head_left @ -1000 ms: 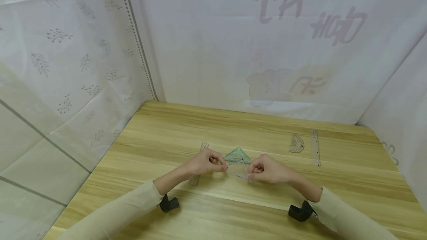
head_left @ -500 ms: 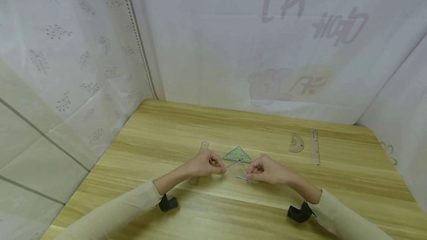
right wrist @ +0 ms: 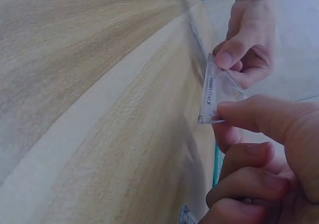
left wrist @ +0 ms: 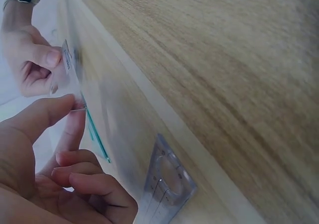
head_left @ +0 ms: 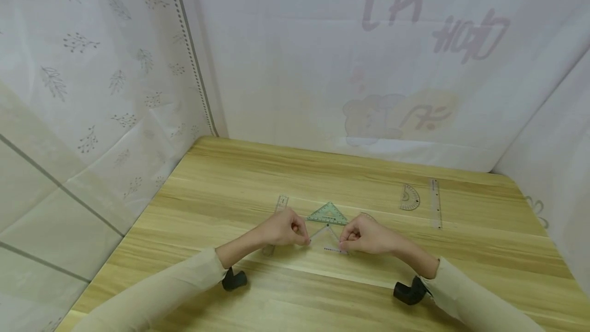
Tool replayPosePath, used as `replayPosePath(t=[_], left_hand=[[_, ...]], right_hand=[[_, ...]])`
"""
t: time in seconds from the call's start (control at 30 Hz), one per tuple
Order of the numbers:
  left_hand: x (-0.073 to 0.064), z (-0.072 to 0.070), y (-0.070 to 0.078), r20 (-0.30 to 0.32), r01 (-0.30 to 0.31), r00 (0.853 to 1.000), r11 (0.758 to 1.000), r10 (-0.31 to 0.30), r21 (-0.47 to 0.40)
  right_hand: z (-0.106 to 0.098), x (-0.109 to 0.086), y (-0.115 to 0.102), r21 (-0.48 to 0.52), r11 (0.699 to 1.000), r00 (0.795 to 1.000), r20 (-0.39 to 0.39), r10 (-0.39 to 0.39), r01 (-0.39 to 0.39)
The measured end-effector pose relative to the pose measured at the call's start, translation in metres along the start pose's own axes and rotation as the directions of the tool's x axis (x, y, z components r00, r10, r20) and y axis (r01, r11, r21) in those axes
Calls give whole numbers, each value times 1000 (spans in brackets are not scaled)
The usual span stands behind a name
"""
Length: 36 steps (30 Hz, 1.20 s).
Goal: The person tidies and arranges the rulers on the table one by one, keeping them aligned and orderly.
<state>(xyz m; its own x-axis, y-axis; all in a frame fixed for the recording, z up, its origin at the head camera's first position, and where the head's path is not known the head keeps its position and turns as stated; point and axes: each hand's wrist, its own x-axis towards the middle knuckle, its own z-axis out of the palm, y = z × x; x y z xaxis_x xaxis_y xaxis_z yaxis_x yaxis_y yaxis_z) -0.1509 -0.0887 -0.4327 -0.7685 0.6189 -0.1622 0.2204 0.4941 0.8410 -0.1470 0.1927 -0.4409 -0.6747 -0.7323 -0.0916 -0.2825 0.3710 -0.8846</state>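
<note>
Both hands hold a clear triangular set square (head_left: 335, 250) by its two lower corners, tilted just over the table. My left hand (head_left: 287, 228) pinches the left corner between thumb and index finger. At the opposite corner, the thumb and index finger of my right hand (head_left: 371, 234) grip it beside the printed lettering, which shows in the right wrist view. A green set square (head_left: 340, 219) lies flat right behind it, point away from me. Under my left hand lies a clear ruler (head_left: 282, 201), its middle hidden by the hand.
Further right on the wooden table (head_left: 313, 296) lie a clear protractor (head_left: 409, 198) and another clear ruler (head_left: 435, 204). A curved clear piece (head_left: 367, 215) peeks out behind my right hand, mostly hidden. Patterned cloth (head_left: 286, 65) hangs along the table's back and sides.
Both hands have drawn the clear set square slightly towards me, so its tip no longer overlaps the green set square. The other pieces lie where they were.
</note>
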Motion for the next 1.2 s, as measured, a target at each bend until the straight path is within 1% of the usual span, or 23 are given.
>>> replayPosePath(t=[0.13, 0.33, 0.5, 0.73, 0.83, 1.03, 1.2], left_hand=[[0, 2, -2, -5, 25, 1000, 999, -25, 31], [-1, 3, -4, -22, 26, 999, 999, -25, 35], [-2, 4, -6, -29, 25, 999, 999, -24, 34], [-2, 4, -6, -37, 54, 998, 997, -52, 55], [-2, 3, -5, -43, 49, 998, 996, -46, 77], [-1, 3, -7, -62, 16, 998, 992, -8, 126], [-1, 3, -8, -83, 22, 996, 989, -10, 145]], right_hand=[[2, 2, -1, -22, 1000, 1000, -5, 20, -20], [4, 3, -3, -38, 998, 999, -24, 40, -41], [7, 3, -3, -75, 997, 998, -52, 28, -32], [11, 3, -3, -104, 994, 998, -63, 10, -17], [12, 3, -2, -114, 993, 998, -69, 13, -21], [13, 4, 0, -147, 989, 996, -87, 1, -14], [13, 3, 0, -156, 988, 995, -101, 5, -21]])
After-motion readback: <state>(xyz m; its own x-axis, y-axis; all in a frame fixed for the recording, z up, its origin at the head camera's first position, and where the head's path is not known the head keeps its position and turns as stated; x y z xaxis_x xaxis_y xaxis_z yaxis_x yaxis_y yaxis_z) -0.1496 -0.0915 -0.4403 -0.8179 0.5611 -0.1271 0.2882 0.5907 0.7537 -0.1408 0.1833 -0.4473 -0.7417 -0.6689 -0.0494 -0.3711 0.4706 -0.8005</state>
